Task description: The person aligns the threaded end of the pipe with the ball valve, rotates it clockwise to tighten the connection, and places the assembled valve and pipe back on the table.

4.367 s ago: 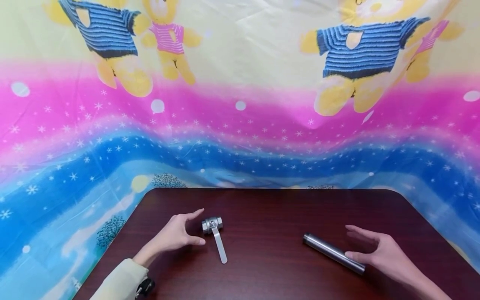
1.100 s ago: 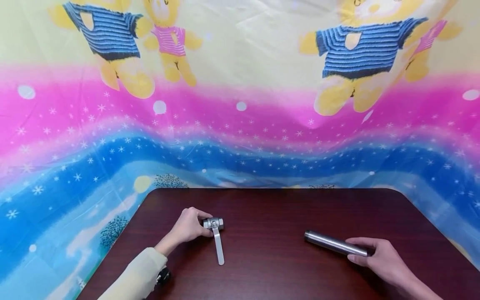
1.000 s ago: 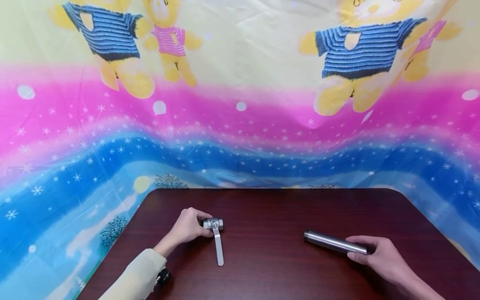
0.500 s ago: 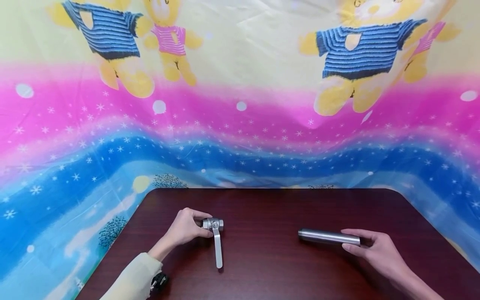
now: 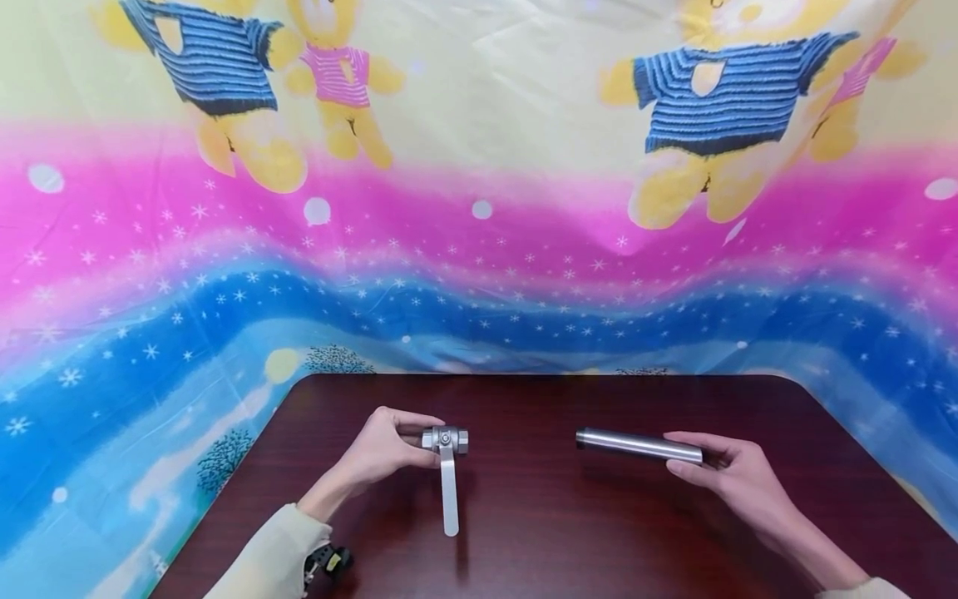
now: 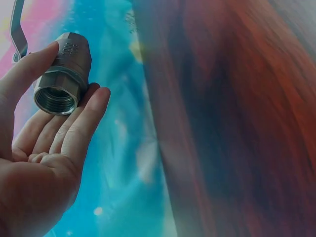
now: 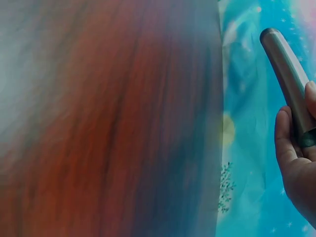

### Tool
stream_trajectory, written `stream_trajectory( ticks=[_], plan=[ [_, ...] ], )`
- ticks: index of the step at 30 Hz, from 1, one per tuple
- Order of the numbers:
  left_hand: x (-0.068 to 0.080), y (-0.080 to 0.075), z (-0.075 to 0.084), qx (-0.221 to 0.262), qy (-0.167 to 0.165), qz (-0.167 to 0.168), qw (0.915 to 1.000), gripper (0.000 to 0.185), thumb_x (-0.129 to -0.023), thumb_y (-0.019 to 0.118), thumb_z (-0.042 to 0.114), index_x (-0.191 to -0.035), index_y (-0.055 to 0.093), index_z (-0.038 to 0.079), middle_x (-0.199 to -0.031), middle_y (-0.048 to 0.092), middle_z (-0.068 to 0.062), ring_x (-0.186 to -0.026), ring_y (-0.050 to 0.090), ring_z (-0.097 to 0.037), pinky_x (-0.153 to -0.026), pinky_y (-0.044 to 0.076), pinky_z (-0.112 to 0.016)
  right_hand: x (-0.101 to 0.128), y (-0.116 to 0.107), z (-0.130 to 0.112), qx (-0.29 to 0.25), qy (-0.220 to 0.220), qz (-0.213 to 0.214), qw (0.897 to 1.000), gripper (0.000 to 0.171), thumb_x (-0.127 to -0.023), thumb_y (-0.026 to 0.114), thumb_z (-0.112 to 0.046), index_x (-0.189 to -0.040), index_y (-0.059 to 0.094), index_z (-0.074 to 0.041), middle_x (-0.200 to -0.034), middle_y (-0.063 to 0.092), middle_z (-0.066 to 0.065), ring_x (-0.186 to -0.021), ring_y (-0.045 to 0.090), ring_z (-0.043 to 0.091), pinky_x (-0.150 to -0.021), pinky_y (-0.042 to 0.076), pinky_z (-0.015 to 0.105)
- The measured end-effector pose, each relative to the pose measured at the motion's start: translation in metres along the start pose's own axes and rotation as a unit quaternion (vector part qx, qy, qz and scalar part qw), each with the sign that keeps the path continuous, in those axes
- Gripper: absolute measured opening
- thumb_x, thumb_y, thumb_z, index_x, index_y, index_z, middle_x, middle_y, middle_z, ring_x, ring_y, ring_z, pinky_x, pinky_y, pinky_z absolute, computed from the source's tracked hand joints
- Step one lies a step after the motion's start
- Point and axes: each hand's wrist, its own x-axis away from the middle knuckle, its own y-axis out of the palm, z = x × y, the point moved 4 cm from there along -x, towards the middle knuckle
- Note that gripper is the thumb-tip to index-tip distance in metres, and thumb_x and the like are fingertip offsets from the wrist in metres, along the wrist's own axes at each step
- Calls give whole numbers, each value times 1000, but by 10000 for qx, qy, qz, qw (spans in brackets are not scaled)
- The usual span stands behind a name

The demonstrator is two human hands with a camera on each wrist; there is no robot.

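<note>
My left hand [image 5: 385,449] grips a steel ball valve [image 5: 445,439] above the dark wooden table [image 5: 539,532]; its flat lever handle [image 5: 449,499] hangs down toward me. The left wrist view shows the valve's [image 6: 63,74] threaded opening between thumb and fingers [image 6: 81,126]. My right hand [image 5: 722,474] holds a steel pipe [image 5: 636,445] by its right end, lifted off the table, lying roughly level with its free end pointing left toward the valve. In the right wrist view the pipe [image 7: 286,74] rests against curled fingers [image 7: 285,140]. A gap of table separates valve and pipe.
A bright cloth [image 5: 479,208] printed with bears and stars hangs behind and drapes around the table. A cream sleeve [image 5: 262,557] covers my left forearm. The table's rounded far edge [image 5: 539,377] meets the cloth.
Both hands closed on their objects and lifted them off the table. The valve moved slightly right, and the pipe swung level and moved left toward the middle.
</note>
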Motion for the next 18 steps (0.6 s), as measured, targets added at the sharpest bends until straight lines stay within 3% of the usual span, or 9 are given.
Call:
stream_trajectory(
  ticks=[10, 18],
  plan=[
    [1, 14, 19, 469, 147, -176, 9986, 51, -76, 84, -4, -126, 74, -5, -103, 77, -19, -94, 76, -28, -82, 63, -36, -13, 22, -16, -679, -523, -271, 9959, 43, -90, 83, -3, -131, 70, 5, -102, 77, 5, -83, 68, 11, -68, 57, 26],
    [-3, 22, 26, 550, 198, -153, 9982, 53, -76, 83, -4, -128, 72, -6, -104, 77, -19, -95, 76, -29, -83, 62, -35, -23, 37, -26, -1010, -683, -478, 9914, 42, -90, 82, -1, -130, 71, 5, -109, 77, 3, -87, 69, 12, -71, 59, 26]
  ],
)
